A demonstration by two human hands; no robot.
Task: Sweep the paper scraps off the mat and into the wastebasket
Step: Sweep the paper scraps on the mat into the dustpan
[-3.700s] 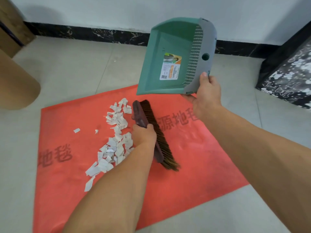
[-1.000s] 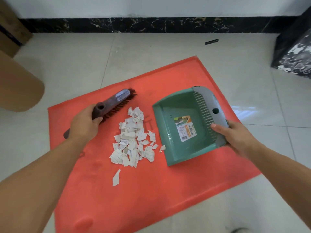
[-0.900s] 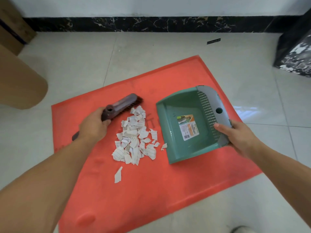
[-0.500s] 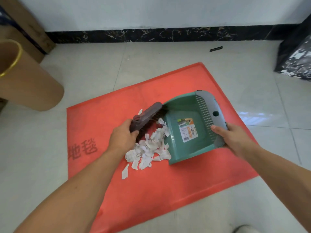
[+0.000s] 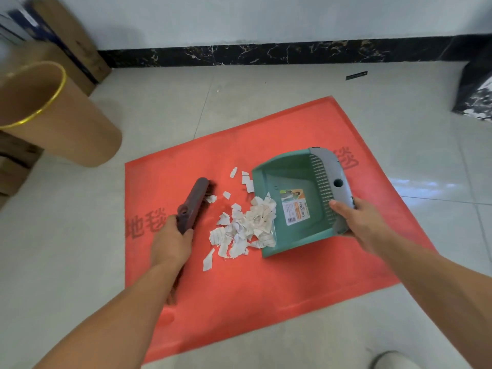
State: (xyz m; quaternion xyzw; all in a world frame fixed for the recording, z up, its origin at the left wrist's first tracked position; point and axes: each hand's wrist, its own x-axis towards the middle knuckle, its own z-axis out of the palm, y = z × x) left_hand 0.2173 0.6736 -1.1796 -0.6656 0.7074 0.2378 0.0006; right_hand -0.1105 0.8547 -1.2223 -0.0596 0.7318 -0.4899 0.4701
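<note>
Sweeping is the step in hand: your left hand grips the dark brown hand brush just left of the heap, and your right hand clamps the grey back rim of the green plastic dustpan, lip down on the red floor mat. Torn white lined-paper scraps pile at the pan's mouth, some already inside, a few strays beside it. Next you'll likely need firm rightward strokes, then a level carry to the tan gold-rimmed wastebasket, far left.

— What's on the tiled floor?
— A red mat, under the left hand and right hand. A brown wastebasket stands well beyond the left hand, to its left.
— Past the right hand?
— A small dark strip, well beyond it.
</note>
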